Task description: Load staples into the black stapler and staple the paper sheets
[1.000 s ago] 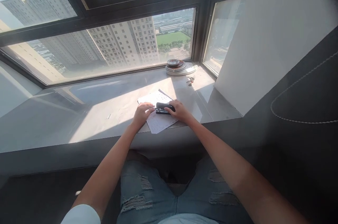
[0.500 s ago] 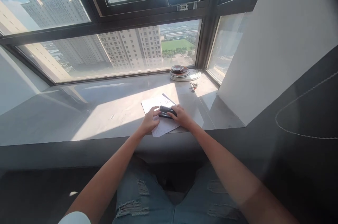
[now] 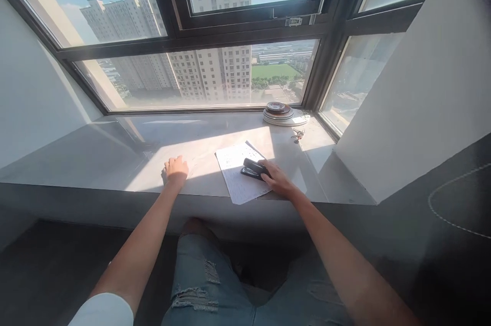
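Observation:
My right hand (image 3: 278, 178) is closed around the rear end of a black stapler (image 3: 252, 167), whose top arm stands apart from its base at the front. The stapler rests over white sheets of paper (image 3: 241, 185) with writing or print on them, at the front of the sill. Farther left, my left hand (image 3: 175, 170) is down on the sill's surface with its fingers curled together. Its fingertips point away from me, and whatever lies under them is hidden.
The pale window sill (image 3: 207, 162) is partly in bright sun. Stacked plates (image 3: 282, 113) stand in its far right corner, with keys (image 3: 298, 135) nearby. A slanted white wall (image 3: 406, 90) bounds the right side. Dark-framed windows rise behind.
My left hand has left the stapler's front end and moved left to the sill, where a small thin strip lay. My right hand still holds the stapler. The view has shifted somewhat left.

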Tool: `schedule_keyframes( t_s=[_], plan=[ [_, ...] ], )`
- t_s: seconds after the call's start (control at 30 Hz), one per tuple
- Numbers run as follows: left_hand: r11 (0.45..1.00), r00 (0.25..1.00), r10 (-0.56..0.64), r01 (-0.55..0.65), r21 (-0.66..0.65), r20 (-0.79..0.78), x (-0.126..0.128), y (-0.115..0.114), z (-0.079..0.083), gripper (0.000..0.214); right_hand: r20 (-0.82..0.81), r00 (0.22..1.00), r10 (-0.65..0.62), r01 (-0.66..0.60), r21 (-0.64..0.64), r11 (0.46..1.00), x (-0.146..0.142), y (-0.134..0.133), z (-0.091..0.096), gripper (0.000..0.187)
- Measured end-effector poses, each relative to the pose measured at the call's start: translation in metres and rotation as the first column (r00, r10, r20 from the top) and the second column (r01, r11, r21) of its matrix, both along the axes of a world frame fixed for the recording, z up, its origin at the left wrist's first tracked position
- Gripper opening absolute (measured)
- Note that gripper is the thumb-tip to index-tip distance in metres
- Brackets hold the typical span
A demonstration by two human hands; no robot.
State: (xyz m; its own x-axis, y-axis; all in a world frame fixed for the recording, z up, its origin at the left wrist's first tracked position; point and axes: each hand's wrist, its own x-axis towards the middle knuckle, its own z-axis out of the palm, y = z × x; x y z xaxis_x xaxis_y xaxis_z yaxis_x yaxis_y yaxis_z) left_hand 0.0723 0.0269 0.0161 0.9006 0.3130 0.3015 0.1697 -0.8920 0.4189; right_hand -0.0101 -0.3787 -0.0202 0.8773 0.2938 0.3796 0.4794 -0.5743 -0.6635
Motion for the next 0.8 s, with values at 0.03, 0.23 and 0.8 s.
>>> schedule_keyframes(
  t_s=[0.03, 0.23, 0.8],
  plan=[
    [1.0, 1.0, -0.012, 0.012, 0.019, -0.018, 0.0, 0.006, -0.003, 0.038, -0.001, 1.0, -0.009, 0.009, -0.003, 1.0, 0.001, 0.002, -0.001, 0.04],
    [0.997, 0.998, -0.063, 0.065, 0.048, -0.024, 0.004, 0.014, -0.014, 0.031, -0.016, 0.985, -0.169, 0.169, -0.002, 0.986, 0.013, 0.047, -0.01, 0.044],
    [0.45, 0.816, -0.519, 0.515, -0.729, 0.256, -0.126, -0.131, 0.036, 0.034, 0.113, 0.974, -0.194, 0.143, 0.357, 0.923, -0.024, 0.072, 0.026, 0.034]
  ],
)
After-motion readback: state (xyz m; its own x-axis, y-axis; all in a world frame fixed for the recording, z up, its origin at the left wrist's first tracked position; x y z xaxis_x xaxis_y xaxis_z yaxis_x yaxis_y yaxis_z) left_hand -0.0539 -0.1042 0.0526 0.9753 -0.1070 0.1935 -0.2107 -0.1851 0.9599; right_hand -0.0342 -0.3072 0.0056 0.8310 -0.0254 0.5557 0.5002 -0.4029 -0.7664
